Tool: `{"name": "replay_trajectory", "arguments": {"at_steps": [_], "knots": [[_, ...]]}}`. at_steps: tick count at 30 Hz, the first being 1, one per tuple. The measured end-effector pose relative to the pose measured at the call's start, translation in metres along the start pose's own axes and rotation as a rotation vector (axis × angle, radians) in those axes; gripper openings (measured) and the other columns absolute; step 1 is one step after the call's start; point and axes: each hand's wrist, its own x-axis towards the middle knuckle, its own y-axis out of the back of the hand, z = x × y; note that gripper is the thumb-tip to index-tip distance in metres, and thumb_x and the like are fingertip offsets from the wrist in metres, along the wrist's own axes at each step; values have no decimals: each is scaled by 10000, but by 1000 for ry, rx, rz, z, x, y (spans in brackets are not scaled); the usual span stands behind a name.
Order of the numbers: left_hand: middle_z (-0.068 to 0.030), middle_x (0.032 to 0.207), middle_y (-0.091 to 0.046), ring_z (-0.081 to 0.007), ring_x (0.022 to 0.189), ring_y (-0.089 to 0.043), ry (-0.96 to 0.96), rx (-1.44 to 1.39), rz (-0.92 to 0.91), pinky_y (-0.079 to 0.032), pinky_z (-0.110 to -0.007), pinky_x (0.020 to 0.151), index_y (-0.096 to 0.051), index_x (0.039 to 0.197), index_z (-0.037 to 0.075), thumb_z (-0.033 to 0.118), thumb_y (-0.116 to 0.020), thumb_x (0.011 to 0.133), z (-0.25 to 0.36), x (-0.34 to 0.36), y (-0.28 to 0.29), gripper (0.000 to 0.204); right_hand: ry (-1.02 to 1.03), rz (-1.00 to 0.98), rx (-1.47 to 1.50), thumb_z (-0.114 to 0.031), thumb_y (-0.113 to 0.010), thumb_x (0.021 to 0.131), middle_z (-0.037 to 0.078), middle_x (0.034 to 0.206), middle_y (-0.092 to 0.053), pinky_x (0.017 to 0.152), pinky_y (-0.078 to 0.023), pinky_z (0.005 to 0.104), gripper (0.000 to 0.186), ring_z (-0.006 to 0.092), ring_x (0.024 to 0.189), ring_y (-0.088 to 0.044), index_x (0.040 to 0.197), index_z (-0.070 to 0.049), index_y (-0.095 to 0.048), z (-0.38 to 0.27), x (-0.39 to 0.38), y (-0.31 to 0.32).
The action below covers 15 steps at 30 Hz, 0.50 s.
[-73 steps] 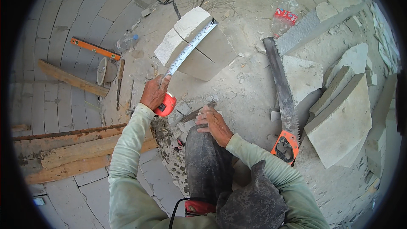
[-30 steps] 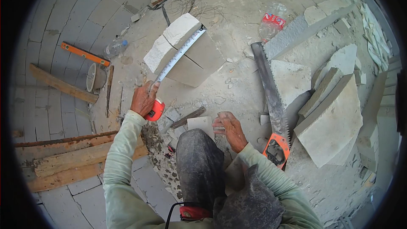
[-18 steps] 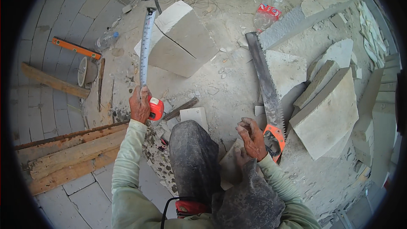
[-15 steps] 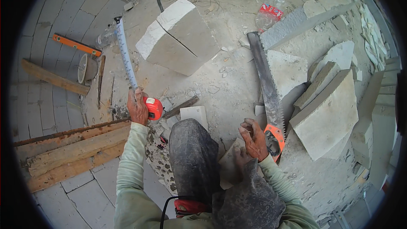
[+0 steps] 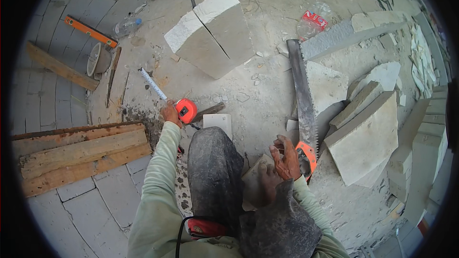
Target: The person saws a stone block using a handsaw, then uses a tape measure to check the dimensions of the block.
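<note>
My left hand (image 5: 170, 113) is closed around a red tape measure (image 5: 186, 111), left of my bent knee. A short length of white blade (image 5: 153, 85) sticks out up and to the left. My right hand (image 5: 285, 158) hangs over my lower leg with nothing in it, its fingers loosely bent and apart. Just right of it lies a hand saw (image 5: 303, 95) with an orange handle, its teeth facing right. Farther ahead stands a pale block (image 5: 210, 38) with a dark, straight cut running down it.
Broken slabs (image 5: 366, 138) lean together on the right. A long block piece (image 5: 354, 33) and a crushed plastic bottle (image 5: 313, 21) lie behind the saw. At left are timber boards (image 5: 86, 155), a bucket (image 5: 99, 59) and an orange spirit level (image 5: 91, 31). A small white block (image 5: 217, 123) sits before my knee.
The tape's blade shows much shorter, its tip lower than before. My left hand has shifted right and the tape case has turned. My right hand stays beside the saw handle.
</note>
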Motion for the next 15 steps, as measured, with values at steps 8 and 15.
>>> {"name": "replay_trajectory", "arguments": {"at_steps": [8,15], "knots": [[-212,764,-639,-334,726,-619,-266,859,-84,-466,-435,687,-676,935,9,441,-529,941,-26,26,13,456,57,42,-346,-100,-668,836,222,1037,-573,772,-496,437,437,388,907,-601,1215,35,-498,31,-41,54],[-124,665,-600,-246,624,-562,-354,893,-131,-440,-420,615,-655,931,-16,330,-552,950,-64,48,40,361,76,-48,-526,-138,-666,823,239,1144,-533,840,-489,460,502,415,1019,-565,1257,32,-479,51,-75,60]]}}
